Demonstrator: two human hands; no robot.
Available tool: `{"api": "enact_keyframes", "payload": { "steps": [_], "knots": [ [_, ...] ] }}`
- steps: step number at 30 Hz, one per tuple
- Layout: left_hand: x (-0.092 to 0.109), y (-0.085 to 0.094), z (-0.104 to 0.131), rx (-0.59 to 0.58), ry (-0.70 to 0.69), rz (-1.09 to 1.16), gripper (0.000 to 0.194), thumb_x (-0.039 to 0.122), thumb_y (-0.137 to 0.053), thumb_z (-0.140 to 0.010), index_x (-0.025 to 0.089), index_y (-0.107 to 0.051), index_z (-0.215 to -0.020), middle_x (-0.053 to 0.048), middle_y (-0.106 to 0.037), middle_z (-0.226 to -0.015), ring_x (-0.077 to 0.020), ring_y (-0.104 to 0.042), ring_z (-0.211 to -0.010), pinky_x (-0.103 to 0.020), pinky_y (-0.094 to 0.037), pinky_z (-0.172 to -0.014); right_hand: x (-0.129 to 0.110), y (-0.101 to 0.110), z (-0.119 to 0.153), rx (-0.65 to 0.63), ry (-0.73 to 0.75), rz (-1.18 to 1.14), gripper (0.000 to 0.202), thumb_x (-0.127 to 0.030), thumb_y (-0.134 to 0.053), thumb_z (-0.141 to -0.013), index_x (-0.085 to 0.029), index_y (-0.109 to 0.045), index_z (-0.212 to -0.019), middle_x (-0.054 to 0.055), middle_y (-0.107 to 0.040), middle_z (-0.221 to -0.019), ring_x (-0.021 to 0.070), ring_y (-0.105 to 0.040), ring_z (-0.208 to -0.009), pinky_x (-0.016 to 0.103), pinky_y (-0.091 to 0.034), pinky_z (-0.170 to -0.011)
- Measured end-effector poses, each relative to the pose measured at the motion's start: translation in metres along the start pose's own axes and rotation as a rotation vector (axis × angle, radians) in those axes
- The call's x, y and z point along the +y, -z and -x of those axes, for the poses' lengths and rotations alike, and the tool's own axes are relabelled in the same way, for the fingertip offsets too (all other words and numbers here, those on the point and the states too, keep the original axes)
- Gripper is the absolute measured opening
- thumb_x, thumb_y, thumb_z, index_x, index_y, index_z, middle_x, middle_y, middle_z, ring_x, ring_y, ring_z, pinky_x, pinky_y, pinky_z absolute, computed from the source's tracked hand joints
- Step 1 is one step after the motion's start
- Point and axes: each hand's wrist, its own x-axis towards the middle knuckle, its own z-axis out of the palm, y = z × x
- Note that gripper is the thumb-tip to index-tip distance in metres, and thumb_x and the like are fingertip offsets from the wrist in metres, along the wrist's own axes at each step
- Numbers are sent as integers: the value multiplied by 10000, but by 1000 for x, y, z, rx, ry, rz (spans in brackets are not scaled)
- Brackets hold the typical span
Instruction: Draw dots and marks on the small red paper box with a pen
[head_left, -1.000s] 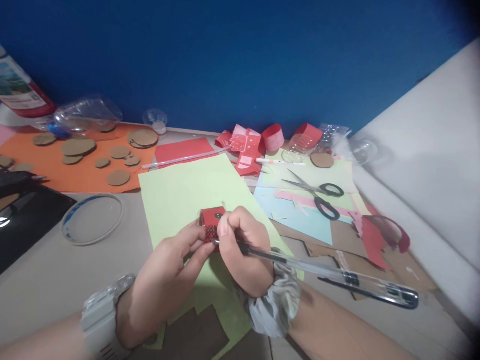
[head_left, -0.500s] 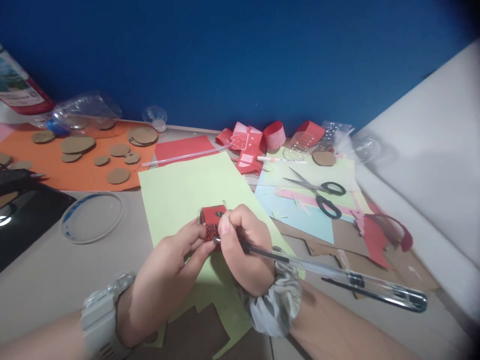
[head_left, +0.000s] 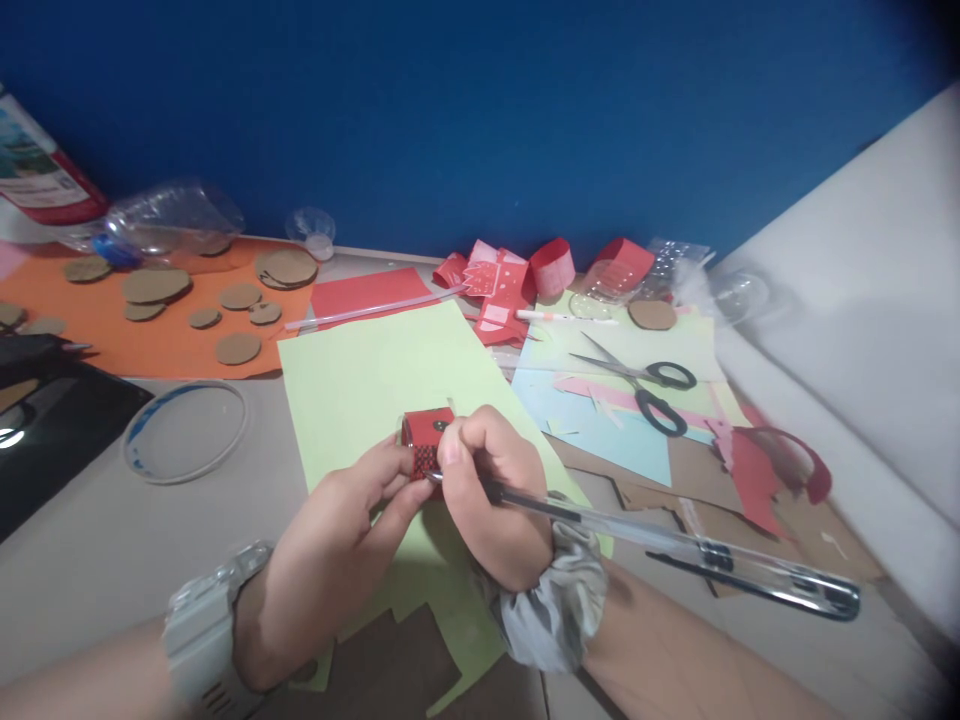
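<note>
A: Taking the red boxlike piece (head_left: 421, 422) with black checks as the clock's centre, held where?

B: Over the pale-green sheet (head_left: 360, 370); cannot tell resting from raised. Pinched by the left hand (head_left: 330, 545), coming in between seven and eight o'clock, with fingertips along the nine-o'clock side and thumb below. Likely braced that way to stop so small a piece from turning under pressure.

A: And with the right hand (head_left: 495, 500)?

B: Grasping a clear-barrelled ballpoint pen (head_left: 637, 534) from four o'clock, with the grip section trapped between thumb and curled fingers. Held close to the point, presumably for fine control over such tiny checks. Cannot tell the nib's touching from hovering at the lower edge of the checked face, just beside the left thumb.

A: Why slanted so low, out between three and four o'clock?

B: Perhaps to leave the checked face in plain sight.

A: And around all this?

B: Black-handled scissors (head_left: 636, 379) lying between two and three o'clock on light-blue paper (head_left: 600, 445) and scraps, seemingly parked within right-hand reach yet well apart from the pen. Cardboard discs (head_left: 156, 286) spread at ten o'clock on orange paper (head_left: 165, 352), perhaps grouped there to stay sorted. Brown cardboard (head_left: 397, 655) at six o'clock, below both wrists.
</note>
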Motion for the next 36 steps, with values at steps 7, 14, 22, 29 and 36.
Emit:
{"api": "enact_keyframes", "payload": {
  "steps": [7, 14, 22, 29, 36],
  "knots": [
    [-3, 3, 2, -35, 9, -7, 232, 394, -561, -1001, 270, -726, -897, 33, -843, -886, -189, -769, -830, -242, -568, -769, 1, 0, 0, 2, 20, -13, 239, -108, -583, -915, -242, -457, -763, -62, -496, -645, 86, -419, -526, 211, -362, -506],
    [-1, 1, 0, -4, 0, 0, 217, 363, -568, -984, 264, -725, -871, 34, -828, -884, -175, -758, -820, -219, -561, -760, 1, 0, 0, -1, 8, -16, 230, -117, -587, -907, -244, -457, -766, -59, -513, -647, 90, -432, -528, 218, -369, -514],
    [-2, 0, 1, -15, 18, 1, 233, 404, -551, -970, 267, -725, -898, 31, -822, -847, -180, -747, -782, -238, -558, -741, 3, -1, 1, 24, 34, 2, 227, -117, -583, -916, -243, -464, -769, -67, -471, -628, 89, -408, -516, 212, -349, -494],
    [1, 1, 0, -4, 35, -14, 195, 408, -544, -944, 272, -650, -853, 31, -795, -805, -180, -738, -757, -237, -564, -722, 4, -1, -1, 13, 42, -25, 237, -109, -579, -903, -245, -441, -766, -63, -476, -633, 90, -404, -517, 219, -342, -493],
    [-1, -1, -3, 31, -4, -45, 247, 418, -524, -970, 271, -705, -891, 7, -820, -861, -208, -759, -815, -275, -602, -809, 9, -2, 2, 59, 154, -43, 275, -83, -553, -949, -248, -409, -782, -62, -466, -656, 94, -393, -535, 226, -332, -508]
  ]
}}
